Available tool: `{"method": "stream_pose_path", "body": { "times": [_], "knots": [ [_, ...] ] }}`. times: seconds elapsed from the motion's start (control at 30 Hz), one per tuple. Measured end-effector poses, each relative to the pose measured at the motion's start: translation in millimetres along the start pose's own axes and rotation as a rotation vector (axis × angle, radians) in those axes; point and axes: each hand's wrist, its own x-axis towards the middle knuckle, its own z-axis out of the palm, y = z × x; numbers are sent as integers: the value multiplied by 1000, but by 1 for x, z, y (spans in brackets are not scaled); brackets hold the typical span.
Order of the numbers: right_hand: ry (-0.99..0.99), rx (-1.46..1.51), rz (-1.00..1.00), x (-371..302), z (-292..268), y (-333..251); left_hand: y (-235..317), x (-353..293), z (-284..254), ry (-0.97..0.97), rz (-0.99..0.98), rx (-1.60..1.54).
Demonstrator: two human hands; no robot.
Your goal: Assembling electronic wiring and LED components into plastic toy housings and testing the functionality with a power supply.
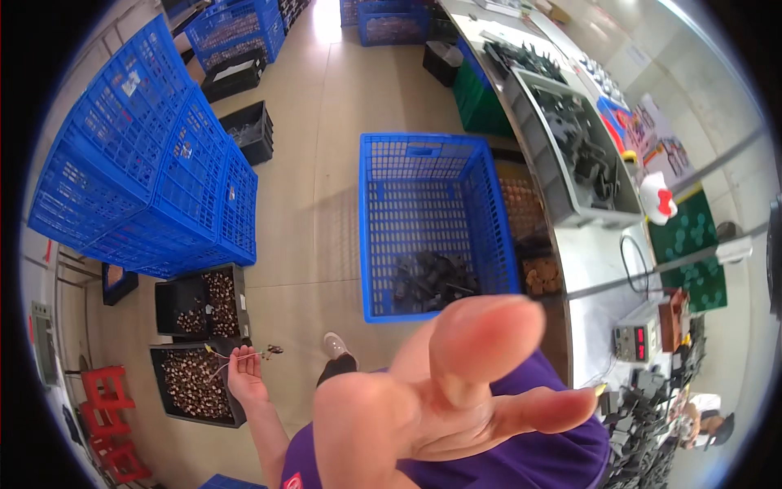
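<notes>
My left hand (247,376) is out at the lower left, palm up, with its fingers curled around thin wires (220,355). A small dark cluster (275,349) hangs at the wires' right end; its kind is too small to tell. Beside that hand stands a black tray (195,383) of many small brown-and-white parts. My right hand (440,391) looms very large and close at the lower middle, its thumb and fingers apart with nothing between them. Behind it, a blue plastic crate (366,228) stands on the floor with black plastic pieces (432,279) at its near end.
Tall blue crates (138,163) are stacked at the left, and another black tray (181,310) lies before them. Red stools (106,387) are at the lower left. Along the right runs a white workbench (599,326) with a grey bin (562,147) and a power supply (635,336).
</notes>
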Motion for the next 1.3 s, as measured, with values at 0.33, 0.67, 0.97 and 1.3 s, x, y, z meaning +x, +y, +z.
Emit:
{"method": "stream_pose_path", "body": {
  "times": [0.33, 0.67, 0.97, 1.3],
  "knots": [
    [138, 22, -134, 69, -157, 44, 79, 104, 102, -27, -75, 282],
    [133, -75, -356, 100, -326, 139, 81, 257, 245, -228, -138, 313],
    [136, -150, -466, 165, -507, 122, 102, 399, 463, -327, -131, 312],
    [659, -237, -484, 216, -700, 91, 78, 562, 711, -553, -218, 427]
  ]
}}
